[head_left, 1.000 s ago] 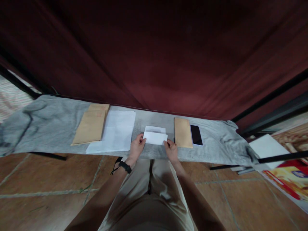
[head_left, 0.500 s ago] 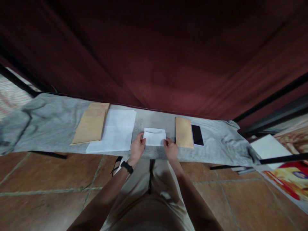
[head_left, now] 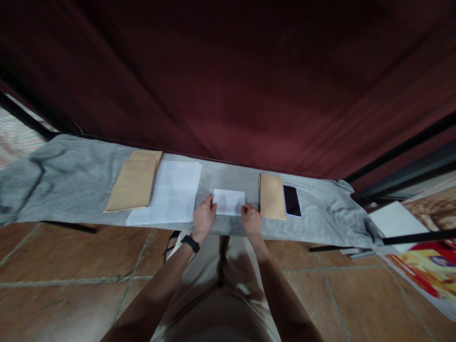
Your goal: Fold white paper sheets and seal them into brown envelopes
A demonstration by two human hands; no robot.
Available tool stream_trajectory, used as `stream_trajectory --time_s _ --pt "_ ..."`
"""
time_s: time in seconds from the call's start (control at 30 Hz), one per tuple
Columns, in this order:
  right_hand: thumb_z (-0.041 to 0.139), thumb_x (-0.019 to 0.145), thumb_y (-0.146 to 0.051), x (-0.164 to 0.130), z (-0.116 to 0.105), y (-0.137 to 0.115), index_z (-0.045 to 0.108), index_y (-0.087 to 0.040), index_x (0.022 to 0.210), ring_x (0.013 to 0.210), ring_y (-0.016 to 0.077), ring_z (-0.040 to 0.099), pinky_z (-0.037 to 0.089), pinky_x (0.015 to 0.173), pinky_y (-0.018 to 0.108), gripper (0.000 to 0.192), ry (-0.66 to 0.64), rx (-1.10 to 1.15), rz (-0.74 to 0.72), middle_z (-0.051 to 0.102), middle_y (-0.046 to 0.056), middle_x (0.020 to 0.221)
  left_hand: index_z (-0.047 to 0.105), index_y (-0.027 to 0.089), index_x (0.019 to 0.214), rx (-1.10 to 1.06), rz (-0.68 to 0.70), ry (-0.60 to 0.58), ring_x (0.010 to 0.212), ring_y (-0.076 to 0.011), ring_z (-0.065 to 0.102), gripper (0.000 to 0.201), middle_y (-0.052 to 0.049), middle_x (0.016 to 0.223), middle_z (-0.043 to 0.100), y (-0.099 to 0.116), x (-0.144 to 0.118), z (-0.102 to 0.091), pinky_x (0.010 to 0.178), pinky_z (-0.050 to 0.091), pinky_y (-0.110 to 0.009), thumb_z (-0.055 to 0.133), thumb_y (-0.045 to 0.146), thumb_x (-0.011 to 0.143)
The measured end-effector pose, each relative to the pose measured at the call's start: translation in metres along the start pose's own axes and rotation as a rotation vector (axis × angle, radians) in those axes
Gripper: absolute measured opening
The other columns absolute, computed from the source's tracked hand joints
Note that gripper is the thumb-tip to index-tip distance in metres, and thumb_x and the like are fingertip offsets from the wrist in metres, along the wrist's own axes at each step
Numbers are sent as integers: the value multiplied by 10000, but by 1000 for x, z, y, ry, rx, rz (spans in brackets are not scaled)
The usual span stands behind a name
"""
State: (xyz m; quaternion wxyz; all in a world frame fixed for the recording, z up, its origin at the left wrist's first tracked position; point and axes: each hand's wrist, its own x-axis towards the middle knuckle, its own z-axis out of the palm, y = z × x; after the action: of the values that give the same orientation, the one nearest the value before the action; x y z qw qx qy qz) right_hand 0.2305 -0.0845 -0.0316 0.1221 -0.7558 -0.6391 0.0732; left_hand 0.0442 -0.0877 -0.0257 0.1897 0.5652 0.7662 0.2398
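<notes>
Folded flat since a second ago: one white envelope (head_left: 229,202) on grey cloth (head_left: 71,175), pinched by left hand (head_left: 203,217) and right hand (head_left: 251,219) at its ends. Alongside: two brown envelopes, one phone (head_left: 291,200), one paper stack (head_left: 171,197).

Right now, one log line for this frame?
left hand: on small white folded paper | right hand: same paper | surface: grey cloth | right: tan envelope, black phone
</notes>
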Motion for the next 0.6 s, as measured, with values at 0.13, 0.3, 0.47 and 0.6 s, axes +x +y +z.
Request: stream_trajectory --time_s 0.13,0.3,0.47,0.6 --pt "500 1021 -311 2 -2 -1 703 -204 1028 848 197 744 483 782 263 230 -35 -10 13 772 80 864 677 221 1151 -113 9 -38 850 -199 699 258 -52 948 759 -7 5 -3 720 492 -266 565 324 942" --pt "494 1025 -295 5 -5 -2 700 -197 1054 873 210 746 484 794 271 230 -46 -34 -11 775 94 902 702 218 1091 -111 3 -57 823 -193 690 220 -46 940 763 -11 4 -4 699 478 -264 581 245 909" --pt "484 1025 -291 8 -6 -4 694 -184 1039 874 209 742 485 771 263 237 -45 -63 -14 771 98 886 708 252 1037 -106 -20 -47 839 -191 687 190 -28 950 767 -7 4 -4 695 464 -259 573 237 904" --pt "487 1029 -303 10 -7 -4 694 -184 1033 876 208 743 488 773 263 239 -46 -71 -13 771 101 897 712 250 990 -119 -30 -43 828 -197 688 155 -35 926 764 -8 9 -5 691 465 -264 584 288 910"
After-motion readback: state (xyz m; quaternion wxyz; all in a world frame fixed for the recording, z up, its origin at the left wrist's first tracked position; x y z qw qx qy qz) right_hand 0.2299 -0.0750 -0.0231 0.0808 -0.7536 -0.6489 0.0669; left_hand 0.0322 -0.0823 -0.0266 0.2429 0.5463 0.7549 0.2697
